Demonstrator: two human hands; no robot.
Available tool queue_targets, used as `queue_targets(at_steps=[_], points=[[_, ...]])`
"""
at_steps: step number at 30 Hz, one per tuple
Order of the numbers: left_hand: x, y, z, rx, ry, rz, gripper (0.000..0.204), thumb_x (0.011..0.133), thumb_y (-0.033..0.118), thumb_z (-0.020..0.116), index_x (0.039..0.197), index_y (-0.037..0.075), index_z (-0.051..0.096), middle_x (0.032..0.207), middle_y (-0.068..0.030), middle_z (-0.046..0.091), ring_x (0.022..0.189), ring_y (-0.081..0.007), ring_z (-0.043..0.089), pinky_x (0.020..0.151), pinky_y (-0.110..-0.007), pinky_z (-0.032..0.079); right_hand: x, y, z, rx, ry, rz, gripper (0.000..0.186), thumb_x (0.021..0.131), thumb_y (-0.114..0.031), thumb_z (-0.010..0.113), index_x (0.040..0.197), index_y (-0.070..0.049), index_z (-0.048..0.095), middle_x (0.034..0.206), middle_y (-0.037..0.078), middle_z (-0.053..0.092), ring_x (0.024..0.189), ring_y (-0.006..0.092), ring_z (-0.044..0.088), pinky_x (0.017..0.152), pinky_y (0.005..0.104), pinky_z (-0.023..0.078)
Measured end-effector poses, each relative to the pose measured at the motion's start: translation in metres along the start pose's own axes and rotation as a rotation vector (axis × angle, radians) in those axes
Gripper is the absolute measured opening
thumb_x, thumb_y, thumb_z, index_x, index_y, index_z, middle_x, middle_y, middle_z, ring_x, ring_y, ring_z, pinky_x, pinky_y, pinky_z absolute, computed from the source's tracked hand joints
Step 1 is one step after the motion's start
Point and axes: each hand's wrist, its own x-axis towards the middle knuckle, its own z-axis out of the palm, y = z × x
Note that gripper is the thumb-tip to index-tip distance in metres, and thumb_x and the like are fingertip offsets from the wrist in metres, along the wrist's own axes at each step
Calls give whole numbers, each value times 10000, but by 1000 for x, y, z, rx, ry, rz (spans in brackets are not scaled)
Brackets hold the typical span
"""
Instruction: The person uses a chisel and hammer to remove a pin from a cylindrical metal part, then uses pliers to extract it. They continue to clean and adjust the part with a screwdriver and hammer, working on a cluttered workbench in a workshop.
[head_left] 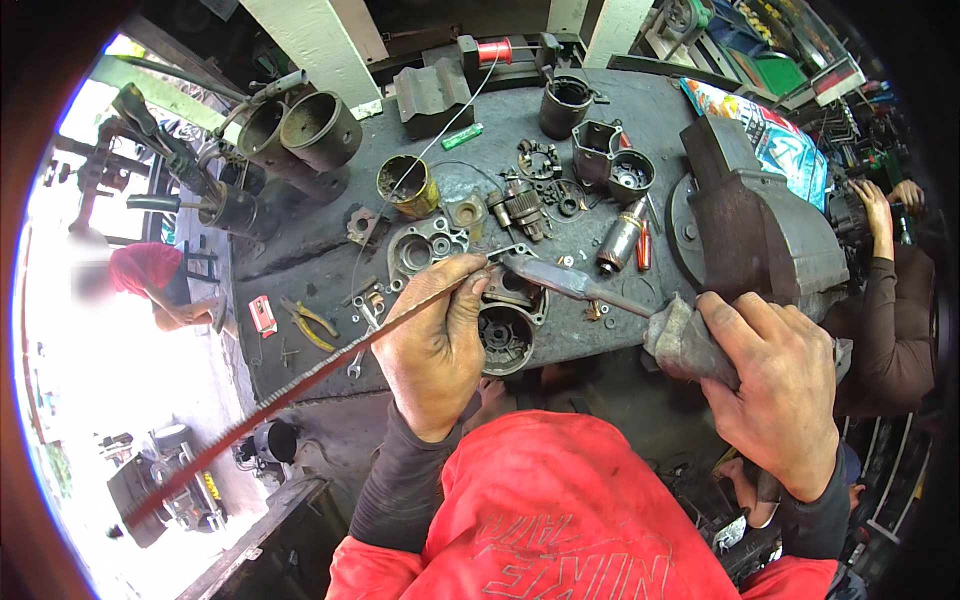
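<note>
My left hand (432,345) is closed, its thumb and fingers pinching the end of a long, thin reddish-brown strip (290,395) with a ridged edge. The strip slants toward the lower left. My right hand (775,375) grips a soldering iron (560,277) with a grey wedge-shaped head on a metal rod. Grey cloth (685,340) wraps its handle. The head points left, close to my left fingertips; whether it touches the strip there I cannot tell. Below the head sits a round metal motor housing (505,338), partly hidden by my left hand. Behind it lies a metal end cover (420,250).
On the dark bench stand a yellow can (408,190), a gear assembly (524,208), a cylindrical motor part (622,238), pliers (310,325) and a large vise (760,220). Another person's arm (885,220) works at the right. A crouching person in red (148,270) is at far left.
</note>
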Motion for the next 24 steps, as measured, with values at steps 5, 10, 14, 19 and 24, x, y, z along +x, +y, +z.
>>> queue_targets(at_steps=[5,10,14,19,24], points=[[-4,3,9,51,39,63,128,970,4,757,1094,-28,764,981,-150,784,855,-248,765,786,-329,592,-1,2,3,20,13,10,657,603,-68,840,1242,-41,687,927,118,617,839,362,630,747,475,490],[-6,4,10,30,17,-27,142,992,18,750,1116,-36,791,980,-126,805,840,-153,736,776,-295,578,-1,5,3,24,30,-22,597,647,-92,847,1222,-31,699,904,108,621,824,328,658,749,449,506],[-4,2,8,8,-15,-52,145,1009,20,736,1129,-41,788,964,-96,798,831,-111,713,761,-267,567,1,7,4,-3,45,-36,551,669,-101,849,1198,-33,711,888,101,631,811,314,676,752,437,519],[-3,-1,6,-40,-30,-88,136,1014,3,722,1123,-47,784,930,-79,781,806,-104,693,755,-254,555,2,9,5,-1,55,-50,533,679,-99,841,1196,-49,721,895,98,644,818,312,684,764,436,529],[1,-6,2,-64,-79,-87,118,1013,-14,709,1104,-48,775,918,-71,776,797,-103,686,760,-254,553,3,10,6,-10,43,-52,527,684,-99,834,1197,-53,726,900,96,652,838,309,692,775,436,532]])
